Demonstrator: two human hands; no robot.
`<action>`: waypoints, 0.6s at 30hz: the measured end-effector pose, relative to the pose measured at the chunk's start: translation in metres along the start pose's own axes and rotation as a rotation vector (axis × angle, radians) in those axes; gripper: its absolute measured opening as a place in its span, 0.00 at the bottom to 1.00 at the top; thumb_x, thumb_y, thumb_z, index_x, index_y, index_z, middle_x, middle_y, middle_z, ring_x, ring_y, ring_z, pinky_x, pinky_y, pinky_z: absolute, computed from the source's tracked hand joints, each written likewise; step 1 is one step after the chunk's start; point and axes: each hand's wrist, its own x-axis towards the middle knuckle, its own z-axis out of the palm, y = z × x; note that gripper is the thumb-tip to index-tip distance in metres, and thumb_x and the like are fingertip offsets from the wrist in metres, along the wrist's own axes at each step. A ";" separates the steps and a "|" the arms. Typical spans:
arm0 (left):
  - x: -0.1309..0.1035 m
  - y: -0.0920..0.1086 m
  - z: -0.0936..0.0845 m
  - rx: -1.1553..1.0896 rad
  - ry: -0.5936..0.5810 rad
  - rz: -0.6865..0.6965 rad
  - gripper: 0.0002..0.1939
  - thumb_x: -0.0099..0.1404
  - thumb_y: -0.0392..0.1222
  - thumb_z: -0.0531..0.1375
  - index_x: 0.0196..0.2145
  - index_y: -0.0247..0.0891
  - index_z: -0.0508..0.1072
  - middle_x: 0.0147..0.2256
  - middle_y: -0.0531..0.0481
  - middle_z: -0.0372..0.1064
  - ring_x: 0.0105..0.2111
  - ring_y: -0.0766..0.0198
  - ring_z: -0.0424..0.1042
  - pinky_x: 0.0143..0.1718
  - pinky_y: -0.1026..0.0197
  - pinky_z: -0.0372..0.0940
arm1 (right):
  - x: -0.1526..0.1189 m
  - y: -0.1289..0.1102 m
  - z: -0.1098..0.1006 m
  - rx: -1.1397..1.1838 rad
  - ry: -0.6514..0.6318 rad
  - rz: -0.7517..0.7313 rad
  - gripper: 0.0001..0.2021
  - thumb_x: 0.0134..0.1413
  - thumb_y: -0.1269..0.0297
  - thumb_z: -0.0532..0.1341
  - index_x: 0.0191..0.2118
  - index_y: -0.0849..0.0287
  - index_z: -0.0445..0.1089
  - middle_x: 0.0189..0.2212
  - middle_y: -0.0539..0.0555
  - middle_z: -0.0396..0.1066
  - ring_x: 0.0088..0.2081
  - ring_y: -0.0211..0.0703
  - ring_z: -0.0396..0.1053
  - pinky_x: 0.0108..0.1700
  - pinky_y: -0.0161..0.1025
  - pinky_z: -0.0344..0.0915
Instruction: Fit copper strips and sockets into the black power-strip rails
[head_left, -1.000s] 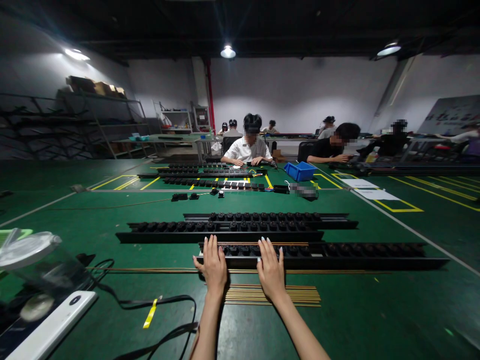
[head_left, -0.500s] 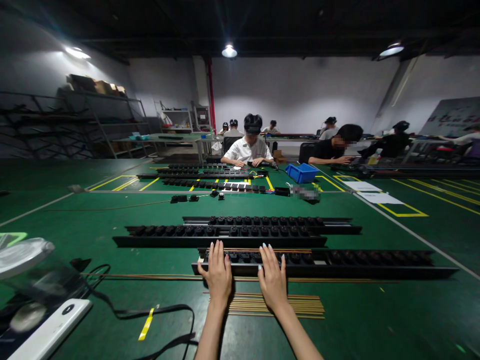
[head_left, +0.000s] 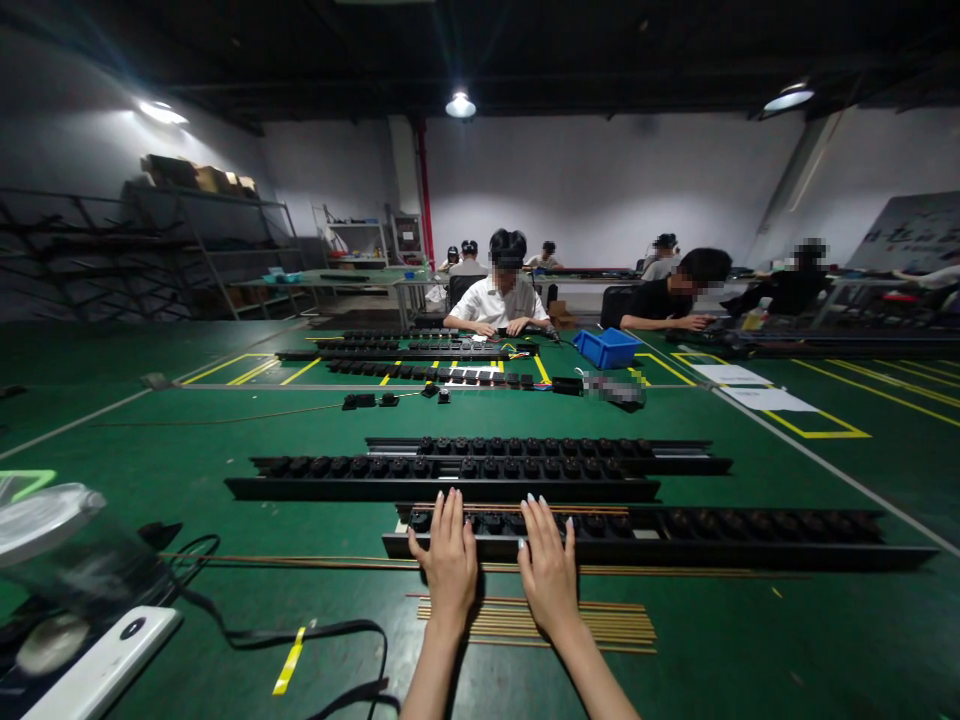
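Both hands lie over the nearest black channel rail [head_left: 750, 552], which holds a row of round black parts [head_left: 757, 524]. My left hand [head_left: 448, 565] is close to the rail's left end, palm down, fingers stretched forward and thumb apart. To its right, my right hand [head_left: 548, 570] rests in the same way with its fingers extended. The fingertips of both reach thin copper-coloured rods [head_left: 592, 511] along the rail's far side; whether they press on them I cannot tell. Beneath the wrists, several short brass-coloured rods [head_left: 619, 628] lie side by side on the green table.
Longer thin rods [head_left: 300, 561] run along the rail's near side. Two more filled rails [head_left: 442, 488] lie beyond. At left are a clear plastic container [head_left: 90, 540], a white device [head_left: 105, 665] and a black strap [head_left: 300, 630]. A blue bin [head_left: 606, 348] stands near a seated co-worker [head_left: 499, 300].
My left hand has shifted slightly to the right along the rail. My right hand stays at about the same place. The whole view has moved a little.
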 end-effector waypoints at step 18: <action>-0.004 0.019 0.005 -0.064 -0.059 0.104 0.25 0.70 0.38 0.42 0.64 0.44 0.48 0.60 0.44 0.58 0.60 0.59 0.56 0.61 0.43 0.26 | 0.000 -0.001 -0.002 -0.017 -0.017 0.004 0.30 0.59 0.71 0.45 0.67 0.56 0.40 0.63 0.53 0.52 0.65 0.42 0.46 0.64 0.52 0.33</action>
